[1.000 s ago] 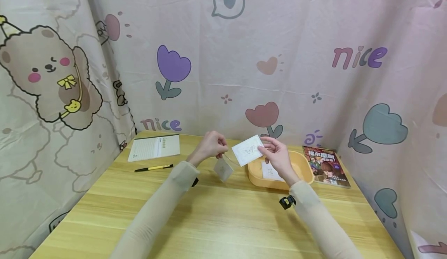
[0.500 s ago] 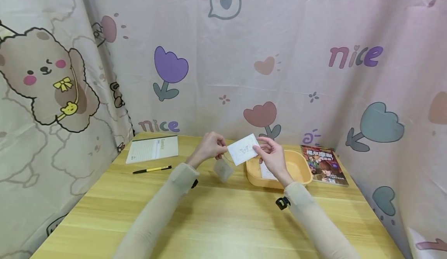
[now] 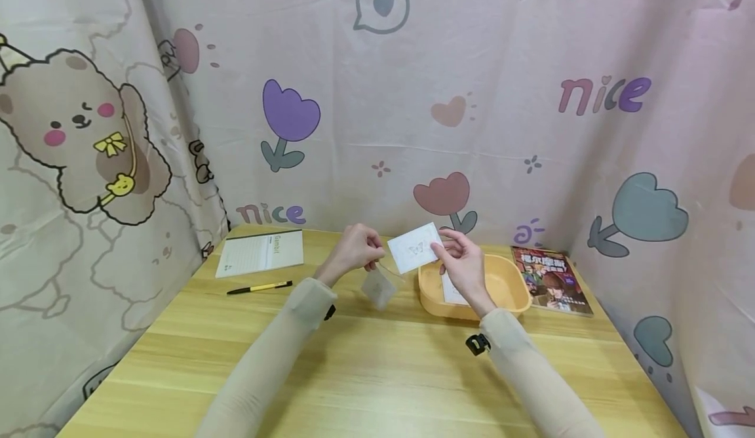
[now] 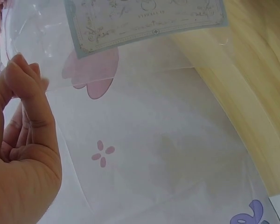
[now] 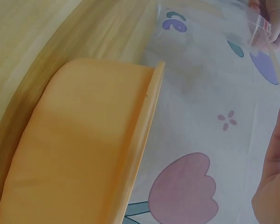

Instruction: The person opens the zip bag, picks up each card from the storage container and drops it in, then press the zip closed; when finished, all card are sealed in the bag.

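Observation:
My left hand [image 3: 354, 248] pinches the top of a clear plastic zip bag [image 3: 379, 287], which hangs below the fingers. A card with an ornate printed border [image 4: 149, 23] shows through the clear film in the left wrist view. My right hand [image 3: 463, 261] holds a white card with a small butterfly drawing [image 3: 413, 248], its thumb on the front face. That card is level with my left hand and just right of it, above the bag. In the right wrist view the bag's red-lined zip edge [image 5: 261, 30] lies at the other hand's fingers.
An orange-yellow plastic basket [image 3: 448, 309] stands under my right hand with another white card [image 3: 451, 292] in it. At its right lies a colourful magazine [image 3: 554, 284]. A notebook [image 3: 259, 254] and a yellow-and-black pen [image 3: 259, 288] lie at the left. A printed curtain hangs behind the table.
My right hand has raised the white card slightly and changed its tilt a little. The left hand keeps its pinch on the bag in nearly the same place.

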The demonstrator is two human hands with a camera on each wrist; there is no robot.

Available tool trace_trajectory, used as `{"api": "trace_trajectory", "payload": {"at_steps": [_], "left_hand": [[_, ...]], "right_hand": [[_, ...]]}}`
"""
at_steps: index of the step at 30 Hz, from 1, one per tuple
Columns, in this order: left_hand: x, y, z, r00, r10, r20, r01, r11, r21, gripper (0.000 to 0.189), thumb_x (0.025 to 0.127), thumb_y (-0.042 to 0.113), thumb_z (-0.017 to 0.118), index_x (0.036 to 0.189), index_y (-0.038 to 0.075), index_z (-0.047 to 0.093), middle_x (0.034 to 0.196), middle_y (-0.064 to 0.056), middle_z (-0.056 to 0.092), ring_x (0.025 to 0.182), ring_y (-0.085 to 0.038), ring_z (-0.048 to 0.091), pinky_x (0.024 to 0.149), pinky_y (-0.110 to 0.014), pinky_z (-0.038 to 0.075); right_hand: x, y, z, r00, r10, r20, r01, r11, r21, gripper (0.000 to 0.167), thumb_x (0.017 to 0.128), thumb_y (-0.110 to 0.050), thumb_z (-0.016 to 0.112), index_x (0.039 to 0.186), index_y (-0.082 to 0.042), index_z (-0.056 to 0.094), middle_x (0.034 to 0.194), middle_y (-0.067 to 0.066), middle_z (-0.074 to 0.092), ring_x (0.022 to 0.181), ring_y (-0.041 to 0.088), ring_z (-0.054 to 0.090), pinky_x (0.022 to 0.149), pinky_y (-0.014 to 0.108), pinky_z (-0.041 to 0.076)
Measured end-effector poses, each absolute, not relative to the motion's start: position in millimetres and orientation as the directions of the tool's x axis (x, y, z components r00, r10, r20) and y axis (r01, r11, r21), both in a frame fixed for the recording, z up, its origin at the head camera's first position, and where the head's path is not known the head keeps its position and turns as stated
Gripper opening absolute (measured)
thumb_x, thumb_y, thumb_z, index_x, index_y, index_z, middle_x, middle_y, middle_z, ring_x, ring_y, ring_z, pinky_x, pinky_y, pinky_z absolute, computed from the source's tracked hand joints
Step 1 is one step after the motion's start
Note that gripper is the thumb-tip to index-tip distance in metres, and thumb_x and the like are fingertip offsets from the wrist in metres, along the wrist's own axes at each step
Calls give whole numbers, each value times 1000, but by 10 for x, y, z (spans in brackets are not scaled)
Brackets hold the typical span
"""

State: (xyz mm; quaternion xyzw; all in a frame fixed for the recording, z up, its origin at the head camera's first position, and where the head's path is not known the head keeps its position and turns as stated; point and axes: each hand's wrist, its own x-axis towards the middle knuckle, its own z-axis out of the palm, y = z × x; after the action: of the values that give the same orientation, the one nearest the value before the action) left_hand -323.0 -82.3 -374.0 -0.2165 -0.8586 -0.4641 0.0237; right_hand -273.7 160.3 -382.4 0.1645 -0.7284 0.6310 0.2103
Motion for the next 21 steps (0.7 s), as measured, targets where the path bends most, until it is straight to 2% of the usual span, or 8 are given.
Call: {"api": "trace_trajectory", "payload": {"at_steps": [6, 12, 15, 21], "left_hand": [[-3233, -796, -3742, -909, 345, 232, 384, 481, 788, 10, 80, 2, 64, 73, 5, 71, 61, -6, 66, 45, -18, 63, 51, -39, 60], [-3234, -777, -3734, -916, 336, 217, 368, 494, 788, 10, 81, 3, 65, 74, 4, 70, 61, -7, 66, 46, -18, 63, 50, -37, 59], [-3227, -767, -3730, -924, 322, 204, 349, 496, 795, 8, 82, 3, 65, 76, 3, 70, 63, -8, 66, 47, -18, 63, 52, -38, 60], [-3221, -733, -3739, -932, 311, 188, 331, 511, 793, 7, 83, 3, 65, 79, 2, 71, 65, -8, 67, 48, -18, 63, 51, -34, 59]], "right_hand": [[-2713, 1578, -3838, -844, 15, 536, -522, 209, -827, 32, 87, -1, 70, 118, 4, 64, 88, 29, 68, 47, 6, 56, 42, 25, 50], [-2686, 1566, -3810, -803, -20, 596, -577, 277, -768, 30, 85, 2, 71, 114, 6, 65, 83, 26, 69, 49, 4, 57, 42, 41, 52], [-2678, 1559, -3793, -798, -55, 600, -588, 291, -755, 29, 85, 2, 71, 113, 6, 66, 82, 26, 70, 51, 3, 57, 41, 37, 52], [-2707, 1510, -3802, -812, -126, 570, -575, 332, -747, 27, 85, 0, 72, 111, 6, 66, 82, 25, 70, 56, 2, 59, 43, 23, 51]]}}
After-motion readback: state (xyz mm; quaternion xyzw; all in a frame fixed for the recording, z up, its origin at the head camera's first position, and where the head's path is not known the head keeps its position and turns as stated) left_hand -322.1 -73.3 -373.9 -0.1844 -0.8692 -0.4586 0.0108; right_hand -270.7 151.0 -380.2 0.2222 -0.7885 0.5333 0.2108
